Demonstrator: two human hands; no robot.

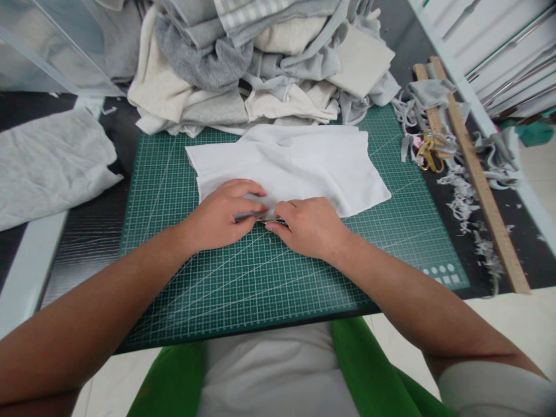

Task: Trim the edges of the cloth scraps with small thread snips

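Left hand (219, 215) pinching white cloth (304, 165), right hand (313, 227) gripping small metal tool (280, 220), mostly hidden, type unclear

I've got a black wood-grain bench (84, 243) on my feed, pale strip (39, 260) down its left side, light floor tiles (512, 324) below, thin metal rods (514, 43) upper right. Lighting's pretty even.

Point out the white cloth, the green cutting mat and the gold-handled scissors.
White cloth (306, 162): head view, on the middle of its upper face.
Green cutting mat (264, 284): head view, on its bare gridded surface below the hands.
Gold-handled scissors (428, 152): head view, on the gold handles.
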